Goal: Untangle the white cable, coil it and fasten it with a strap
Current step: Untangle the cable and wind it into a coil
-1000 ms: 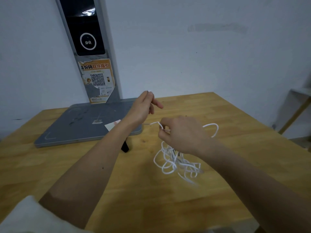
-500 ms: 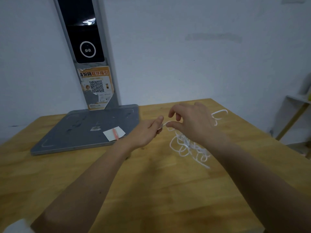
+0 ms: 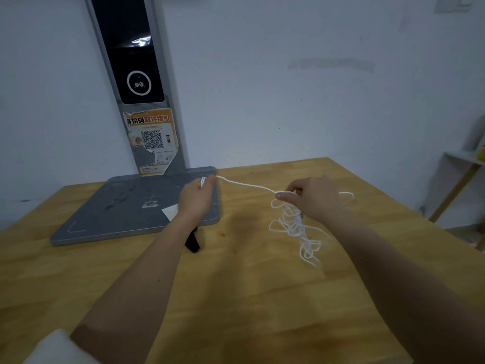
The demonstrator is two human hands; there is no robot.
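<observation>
The white cable [image 3: 294, 224] hangs in a tangled bunch from my right hand [image 3: 312, 198] down to the wooden table [image 3: 236, 298]. My right hand pinches the cable at the top of the tangle. One straight stretch of cable runs left to my left hand [image 3: 196, 198], which is closed around the cable's end above the grey base plate [image 3: 126, 211]. A loop of cable sticks out to the right behind my right hand. A black strap [image 3: 193, 241] lies on the table, partly hidden under my left forearm.
A tall grey kiosk column [image 3: 136, 82] with a dark screen and an orange QR sticker rises from the base plate at the back left. A white paper slip [image 3: 170, 212] lies on the plate. A shelf [image 3: 462, 179] stands off the table's right edge.
My hands have moved apart: the left went left with the cable end, drawing a straight stretch out of the tangle. The right hand lifted the bunch, which now hangs lower.
</observation>
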